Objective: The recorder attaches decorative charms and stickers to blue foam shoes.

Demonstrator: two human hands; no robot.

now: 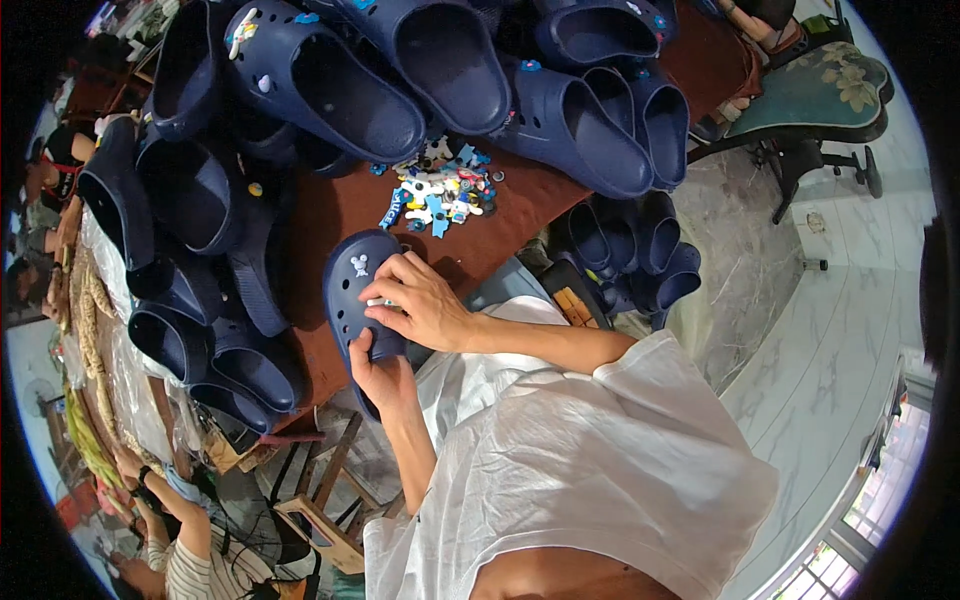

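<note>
A navy blue clog (347, 290) with round holes lies at the table's edge in front of me. My left hand (385, 380) grips it at the side, thumb on top and the other fingers mostly hidden. A white mouse-shaped charm (360, 265) sits on its toe part. Between thumb and fingers my right hand (430, 308) pinches a small white charm (379, 302) against the clog's upper; most of that charm is covered. Just beyond the clog lies a pile of loose charms (440, 192) in white, blue, yellow and other colours.
Many navy clogs (455, 70) crowd the brown table (530, 215) at the back and left, some bearing charms. More clogs (655, 235) stand low on the right. A green office chair (810, 90) stands far right. A person in a striped top (195, 570) is at lower left.
</note>
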